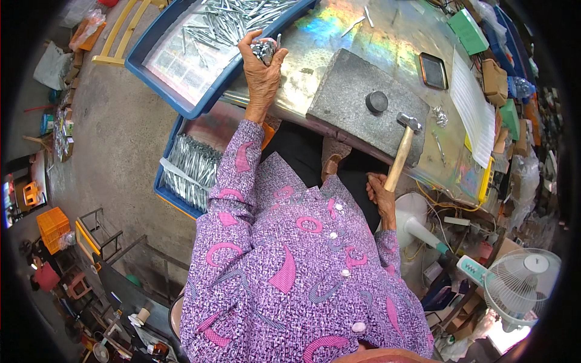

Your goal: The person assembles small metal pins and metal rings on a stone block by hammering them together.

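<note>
My left hand (263, 75) is closed around a bunch of small shiny metal pieces (265, 51), just over the near right rim of a blue tray (209, 104). Many long, slim metal pieces (230, 24) lie in that tray. Low on the right, the curled fingers of my right hand (381, 193) are at the end of a hammer's wooden handle. The hammer (400, 154) leans with its steel head on a grey stone block (345, 81). A round black metal piece (376, 102) sits on the block, left of the hammer head.
A second blue tray (172, 142) below the first holds rows of metal pieces. On the metal-topped table (290, 66) are two loose pieces, a small black tray (433, 71) and a white ribbed sheet (472, 109). A fan (520, 284) stands at the lower right.
</note>
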Available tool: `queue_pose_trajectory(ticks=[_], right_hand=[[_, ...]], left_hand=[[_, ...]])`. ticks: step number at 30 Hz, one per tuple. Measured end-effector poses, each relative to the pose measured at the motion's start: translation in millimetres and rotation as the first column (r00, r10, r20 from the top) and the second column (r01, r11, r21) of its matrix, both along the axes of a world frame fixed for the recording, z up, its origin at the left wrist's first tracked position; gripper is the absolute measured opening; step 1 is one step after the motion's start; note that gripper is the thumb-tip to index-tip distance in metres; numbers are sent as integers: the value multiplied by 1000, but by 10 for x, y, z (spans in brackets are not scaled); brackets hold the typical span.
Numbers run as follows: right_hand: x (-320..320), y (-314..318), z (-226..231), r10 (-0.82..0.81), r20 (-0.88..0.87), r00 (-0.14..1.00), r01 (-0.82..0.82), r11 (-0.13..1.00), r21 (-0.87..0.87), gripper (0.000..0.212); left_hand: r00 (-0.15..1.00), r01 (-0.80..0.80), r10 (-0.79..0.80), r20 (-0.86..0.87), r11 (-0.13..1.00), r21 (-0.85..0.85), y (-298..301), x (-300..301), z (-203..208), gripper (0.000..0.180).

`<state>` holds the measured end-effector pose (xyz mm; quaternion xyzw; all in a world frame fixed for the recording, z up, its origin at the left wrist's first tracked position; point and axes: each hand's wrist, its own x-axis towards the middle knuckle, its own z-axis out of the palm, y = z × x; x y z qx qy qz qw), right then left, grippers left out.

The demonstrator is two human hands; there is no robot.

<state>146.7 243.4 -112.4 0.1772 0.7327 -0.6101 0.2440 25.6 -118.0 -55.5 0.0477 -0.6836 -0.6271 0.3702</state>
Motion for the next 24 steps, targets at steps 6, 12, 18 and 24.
queue_pose_trajectory(ticks=[6,12,18,24], right_hand=[[-1,-15,-10,-8,6,1000,8,1000,19,24],[-15,-38,-2,0,3,1000,0,1000,21,22],[-24,-28,-28,2,23,1000,-2,1000,15,21],[-31,-14,-33,-9,33,999,8,999,34,22]], left_hand=[[1000,-6,4,18,995,97,69,-1,72,49],[996,52,-49,-68,998,31,80,-89,23,46],[999,14,-10,-36,995,94,74,-93,-37,45],[999,2,4,-46,990,138,116,-75,5,47]])
